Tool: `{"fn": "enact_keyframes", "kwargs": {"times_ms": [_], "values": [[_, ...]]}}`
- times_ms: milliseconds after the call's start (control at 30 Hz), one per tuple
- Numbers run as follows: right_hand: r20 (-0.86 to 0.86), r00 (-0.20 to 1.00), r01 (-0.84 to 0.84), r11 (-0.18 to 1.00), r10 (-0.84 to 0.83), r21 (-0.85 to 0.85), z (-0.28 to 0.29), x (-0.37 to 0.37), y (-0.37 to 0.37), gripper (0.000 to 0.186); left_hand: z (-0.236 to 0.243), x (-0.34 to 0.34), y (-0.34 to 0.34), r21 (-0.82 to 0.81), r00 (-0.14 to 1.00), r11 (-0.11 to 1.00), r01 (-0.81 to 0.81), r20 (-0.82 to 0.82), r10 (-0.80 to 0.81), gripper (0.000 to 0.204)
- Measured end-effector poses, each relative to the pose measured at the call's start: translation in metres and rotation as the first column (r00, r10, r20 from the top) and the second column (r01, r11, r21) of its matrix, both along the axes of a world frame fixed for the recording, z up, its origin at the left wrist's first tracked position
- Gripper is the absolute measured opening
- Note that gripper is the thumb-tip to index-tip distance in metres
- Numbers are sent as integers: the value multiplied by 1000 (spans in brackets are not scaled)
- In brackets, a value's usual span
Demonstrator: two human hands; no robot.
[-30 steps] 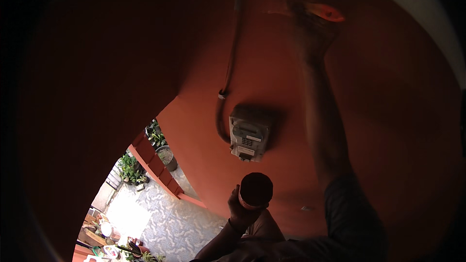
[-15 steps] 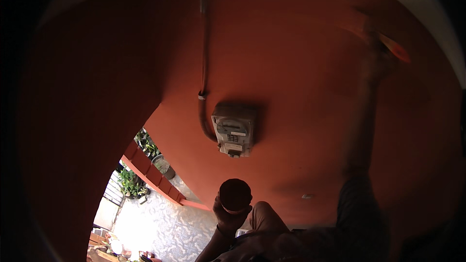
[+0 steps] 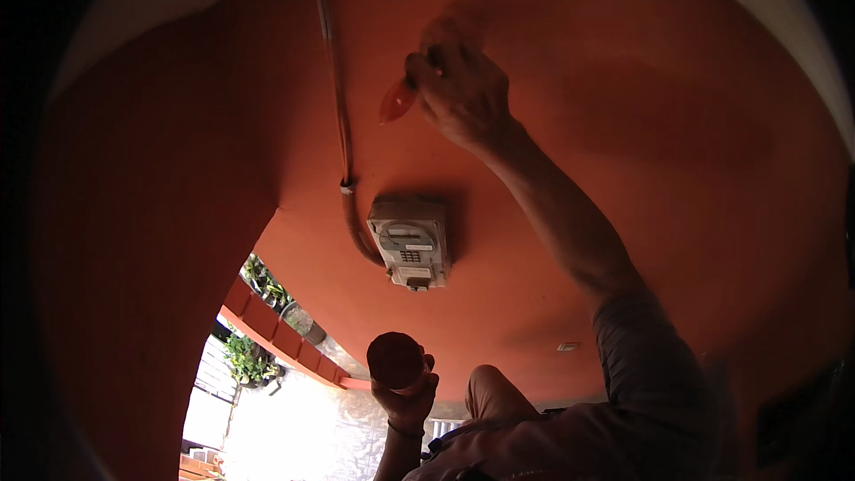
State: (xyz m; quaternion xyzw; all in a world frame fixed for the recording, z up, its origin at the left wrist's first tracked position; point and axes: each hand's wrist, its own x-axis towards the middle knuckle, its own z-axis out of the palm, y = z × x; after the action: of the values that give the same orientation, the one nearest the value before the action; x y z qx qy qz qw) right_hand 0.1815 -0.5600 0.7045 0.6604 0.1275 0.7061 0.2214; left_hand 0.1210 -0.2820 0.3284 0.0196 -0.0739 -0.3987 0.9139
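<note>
In the head view, we see our right hand point(image 3: 468, 93) raised high before the red-orange wall point(image 3: 570, 187), with the fingers closed around an orange-red handle, which seems to belong to a paintbrush point(image 3: 397, 102). Its working end is blurred and partly behind the fingers, so we cannot tell whether it touches the wall. Our left hand point(image 3: 405, 403) is low, near the raised knee point(image 3: 495, 387), and it is curled around a dark round container point(image 3: 394, 361); what is inside is too dark to tell. Between the two hands, a grey meter box point(image 3: 410, 248) is fixed on the wall, and a conduit point(image 3: 337, 111) rises from its left side. We judge that the step in hand is brushing the upper wall. The next move calls for an even stroke, keeping clear of the conduit, while the container is held level.
</note>
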Motion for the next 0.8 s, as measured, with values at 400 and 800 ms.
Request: {"fn": "enact_keyframes", "kwargs": {"times_ms": [400, 800], "values": [[320, 683, -716, 513, 657, 474, 1, -87, -104, 8, -12, -14, -1, -16, 991, 996, 90, -99, -91, 57], [429, 866, -442, 795, 256, 416, -4, -198, -174, 12, -23, -18, 12, 30, 993, 999, 33, -114, -30, 59]]}}
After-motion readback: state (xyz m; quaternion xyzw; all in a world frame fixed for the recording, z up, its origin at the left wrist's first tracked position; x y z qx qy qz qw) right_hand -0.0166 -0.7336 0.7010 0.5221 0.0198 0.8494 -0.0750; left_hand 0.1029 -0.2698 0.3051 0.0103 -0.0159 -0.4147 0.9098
